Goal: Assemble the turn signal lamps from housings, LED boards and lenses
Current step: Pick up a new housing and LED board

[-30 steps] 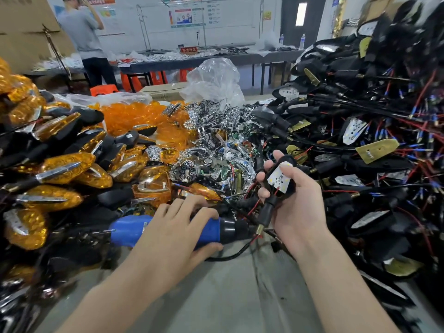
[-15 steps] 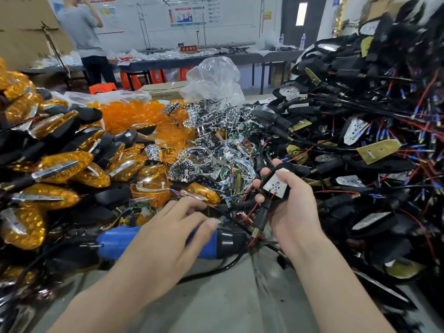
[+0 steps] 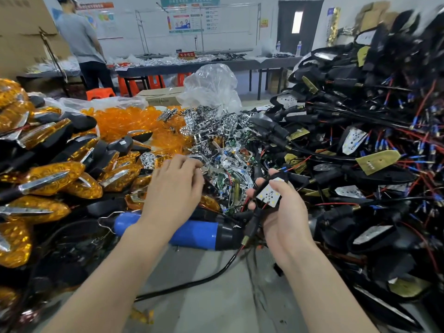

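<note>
Currently your right hand (image 3: 286, 212) clasps a black housing (image 3: 280, 175) with its LED board (image 3: 269, 195) seated face-up. Your left hand (image 3: 173, 188) curls over the chrome reflectors (image 3: 216, 131) beside that grip; whether it pinches one cannot be told. Lens fitting appears to remain; amber lenses (image 3: 125, 121) lie beyond the left hand.

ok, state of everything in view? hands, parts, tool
left hand: fingers curled over chrome reflector pile, grip unclear
right hand: gripping housing
housing: LED board facing up, no lens on
electric screwdriver: lying on table, ungripped
finished lamps: amber lenses fitted, stacked at left
loose amber lenses: heaped
</note>
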A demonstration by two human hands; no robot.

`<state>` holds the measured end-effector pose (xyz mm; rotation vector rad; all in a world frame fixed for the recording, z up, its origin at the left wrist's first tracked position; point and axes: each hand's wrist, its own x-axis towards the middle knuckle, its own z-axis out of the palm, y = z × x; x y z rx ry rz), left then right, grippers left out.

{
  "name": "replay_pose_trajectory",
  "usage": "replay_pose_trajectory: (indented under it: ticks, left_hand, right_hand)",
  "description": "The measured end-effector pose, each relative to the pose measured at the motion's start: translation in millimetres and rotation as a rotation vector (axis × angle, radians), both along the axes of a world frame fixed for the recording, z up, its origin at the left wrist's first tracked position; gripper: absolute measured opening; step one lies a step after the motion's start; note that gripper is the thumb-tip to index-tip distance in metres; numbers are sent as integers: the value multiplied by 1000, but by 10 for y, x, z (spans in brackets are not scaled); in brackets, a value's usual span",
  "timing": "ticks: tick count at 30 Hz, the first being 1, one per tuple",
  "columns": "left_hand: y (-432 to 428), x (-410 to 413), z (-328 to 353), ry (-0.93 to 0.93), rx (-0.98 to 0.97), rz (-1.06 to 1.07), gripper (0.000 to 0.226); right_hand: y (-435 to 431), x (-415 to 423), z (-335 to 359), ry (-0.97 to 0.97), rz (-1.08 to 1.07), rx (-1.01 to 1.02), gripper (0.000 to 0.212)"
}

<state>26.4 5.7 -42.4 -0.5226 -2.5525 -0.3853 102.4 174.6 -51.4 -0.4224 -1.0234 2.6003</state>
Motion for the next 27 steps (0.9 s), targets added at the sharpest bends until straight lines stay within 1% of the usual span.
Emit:
replay_pose_trajectory:
  ticks: [2, 4, 7, 10, 15, 17, 24, 26, 27]
  left_hand:
    - [-35, -65, 0, -39, 23, 142, 31]
    - [-46, -108, 4, -137, -4, 264, 36]
    - [-35, -150, 28, -269, -21, 388, 45]
    - [-31, -178, 58, -361, 4, 445, 45]
    - [-39, -227, 76, -390, 31, 485, 40]
    - [-60, -241, 63, -361, 39, 474, 38]
    - [-78, -157, 101, -72, 179, 370, 34]
    - [-104, -95, 155, 36, 321, 290, 31]
    - [-119, -44, 186, 50, 422, 230, 29]
  right_hand:
    - [2, 0, -5, 19, 12, -29, 20]
    - [-2, -6, -5, 42, 26, -49, 21]
    - [-19, -13, -10, 74, 59, -76, 23]
    - [-19, 3, -18, 99, 95, -120, 23]
    - [-32, 2, -17, 125, 123, -148, 21]
    - [-45, -6, -16, 127, 127, -133, 20]
    - [-88, -21, -35, 105, 115, -78, 21]
    - [-91, -17, -42, 114, 120, -75, 21]
    - [-90, -20, -41, 119, 119, -78, 21]
